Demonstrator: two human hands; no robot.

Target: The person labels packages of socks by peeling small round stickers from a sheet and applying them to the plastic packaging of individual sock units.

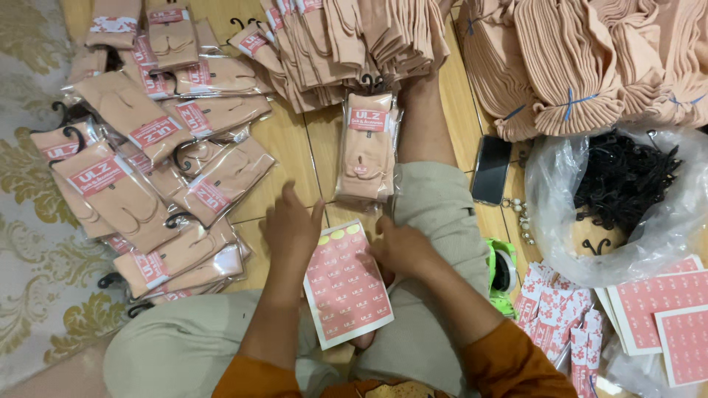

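Soft, ribbed bundles of peach socks (568, 66) are heaped at the far right of the wooden floor (295, 140), with glossy bagged sock pairs (125, 191) strewn at left and a crinkly clear bag of black hooks (627, 184) at right. On the person's lap, near and centre, lies the pink sticker sheet (346, 287), thin, light and floppy, probably best pinched at an edge. The left hand (291, 232) hovers with fingers loosely spread at its far left corner, holding nothing, while the right hand (402, 250) rests curled on its right edge.
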